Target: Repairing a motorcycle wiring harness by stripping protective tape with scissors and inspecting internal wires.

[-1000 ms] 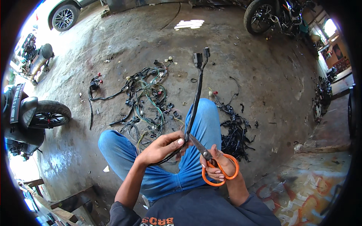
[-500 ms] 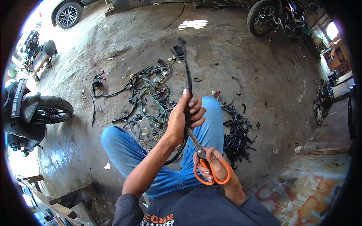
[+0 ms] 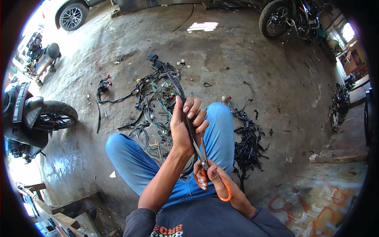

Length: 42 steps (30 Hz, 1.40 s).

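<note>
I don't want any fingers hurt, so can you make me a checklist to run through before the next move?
1. Cable gripped: ok, the left hand wraps it.
2. Scissors held: ok, in the right hand.
3. Blades parted: ok, they stand open.
4. Left hand clear of the blades: cannot tell, they look close.
5. Scraps aside: ok, on the floor by the right knee.

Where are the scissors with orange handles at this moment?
In the head view, the scissors are just right of centre, low down, held in the right hand; their open blades point up beside the black cable, just below the left hand.
</note>
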Motion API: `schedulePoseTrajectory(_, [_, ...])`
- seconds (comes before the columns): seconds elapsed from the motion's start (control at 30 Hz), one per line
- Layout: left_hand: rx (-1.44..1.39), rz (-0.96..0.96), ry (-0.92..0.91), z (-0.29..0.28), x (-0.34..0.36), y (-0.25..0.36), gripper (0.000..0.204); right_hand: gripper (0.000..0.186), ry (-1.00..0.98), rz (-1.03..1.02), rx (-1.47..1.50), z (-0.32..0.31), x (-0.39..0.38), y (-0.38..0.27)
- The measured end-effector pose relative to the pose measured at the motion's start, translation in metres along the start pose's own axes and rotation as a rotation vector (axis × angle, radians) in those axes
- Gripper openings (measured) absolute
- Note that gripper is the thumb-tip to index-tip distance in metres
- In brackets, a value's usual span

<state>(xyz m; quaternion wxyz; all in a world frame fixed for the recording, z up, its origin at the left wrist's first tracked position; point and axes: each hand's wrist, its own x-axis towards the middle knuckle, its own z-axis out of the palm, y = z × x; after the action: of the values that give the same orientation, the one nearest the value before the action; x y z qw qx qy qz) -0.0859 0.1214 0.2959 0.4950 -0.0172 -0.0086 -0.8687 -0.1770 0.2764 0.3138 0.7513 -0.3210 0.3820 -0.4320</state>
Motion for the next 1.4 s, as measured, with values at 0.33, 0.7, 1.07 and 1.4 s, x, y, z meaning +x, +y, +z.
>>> schedulePoseTrajectory(0.33, [0.073, 0.158, 0.116, -0.003, -0.001, 0.002, 0.039, 0.063, 0.182, -0.065, -0.515, 0.006, -0.009, -0.010])
schedulePoseTrajectory(0.7, [-0.082, 0.134, 0.095, -0.008, 0.000, 0.001, 0.037, 0.077, 0.085, 0.147, -0.286, -0.006, -0.014, -0.007])
schedulePoseTrajectory(1.07, [-0.257, 0.132, 0.124, -0.013, 0.002, 0.003, 0.032, 0.074, 0.088, 0.130, -0.118, -0.005, -0.014, -0.008])
schedulePoseTrajectory(1.4, [-0.258, 0.178, 0.160, -0.016, 0.001, -0.003, 0.032, 0.038, 0.415, -0.104, -0.322, -0.005, 0.008, -0.002])
